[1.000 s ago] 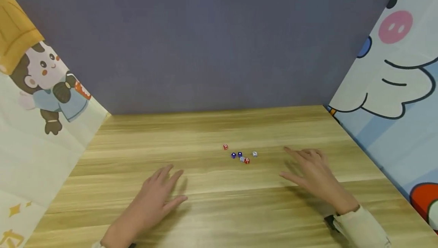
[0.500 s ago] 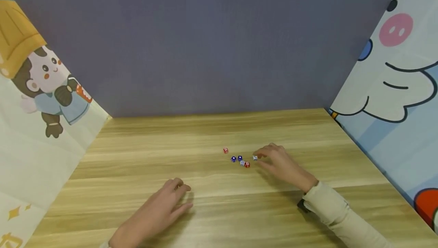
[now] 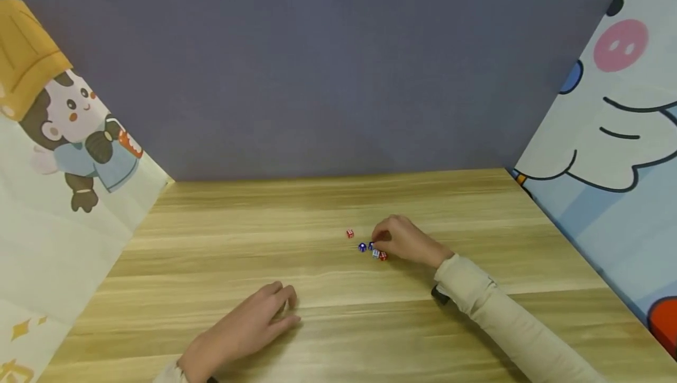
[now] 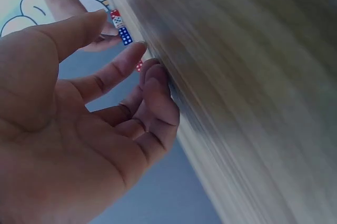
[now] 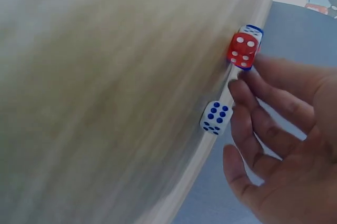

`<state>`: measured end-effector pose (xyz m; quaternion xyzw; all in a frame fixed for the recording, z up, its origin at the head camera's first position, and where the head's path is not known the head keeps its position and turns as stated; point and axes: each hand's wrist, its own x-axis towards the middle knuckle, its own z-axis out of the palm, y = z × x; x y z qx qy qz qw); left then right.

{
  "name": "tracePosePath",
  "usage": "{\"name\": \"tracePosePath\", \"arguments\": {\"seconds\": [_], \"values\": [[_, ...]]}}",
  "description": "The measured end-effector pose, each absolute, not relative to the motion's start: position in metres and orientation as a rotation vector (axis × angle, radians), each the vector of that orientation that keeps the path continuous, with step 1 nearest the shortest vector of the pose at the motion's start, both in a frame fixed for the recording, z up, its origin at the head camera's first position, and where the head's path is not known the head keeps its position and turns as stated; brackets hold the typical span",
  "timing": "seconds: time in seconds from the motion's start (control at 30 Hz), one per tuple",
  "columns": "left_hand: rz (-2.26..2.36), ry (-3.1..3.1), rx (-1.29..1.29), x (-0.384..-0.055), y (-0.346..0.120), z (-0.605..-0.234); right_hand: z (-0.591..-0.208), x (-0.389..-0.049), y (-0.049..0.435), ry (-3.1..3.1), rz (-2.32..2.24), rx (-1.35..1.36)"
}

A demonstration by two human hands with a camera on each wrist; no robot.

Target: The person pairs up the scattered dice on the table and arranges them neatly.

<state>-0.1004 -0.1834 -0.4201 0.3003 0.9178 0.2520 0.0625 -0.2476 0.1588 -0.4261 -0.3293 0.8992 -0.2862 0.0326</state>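
In the head view my right hand (image 3: 404, 239) reaches in from the right and pinches a blue die (image 3: 371, 247) between thumb and index finger; the fingertips partly cover it. Right beside it lie a white die (image 3: 375, 254) and a red die (image 3: 383, 256). Another blue die (image 3: 362, 247) sits just left, and a second red die (image 3: 349, 234) farther back. Another white die (image 5: 216, 117) lies by the right hand's other fingers in the right wrist view; the hand hides it in the head view. My left hand (image 3: 259, 318) holds nothing, fingers loosely curled close over the table.
All the dice lie on a wood-grain table (image 3: 238, 224). A plain grey panel (image 3: 338, 66) stands along its back edge. Printed side panels with cartoon figures flank it, a left panel (image 3: 53, 242) and a right panel (image 3: 608, 154).
My right hand has swept left from the table's right part, past the single white die, to the blue die, and its fingers have closed. My left hand has dropped slightly nearer, its fingers curling more.
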Motion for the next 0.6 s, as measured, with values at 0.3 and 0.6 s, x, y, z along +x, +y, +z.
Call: {"name": "tracePosePath", "arguments": {"seconds": [0.3,0.6], "values": [[0.79,2.746,0.91,-0.1039,-0.1829,-0.4188,-0.4185,-0.2497,0.1548,2.762,-0.783,-1.01],[0.798,2.705,0.831,-0.1094,-0.1801,-0.4189,-0.424,-0.2503,0.1523,2.83,-0.737,-1.035]]}}
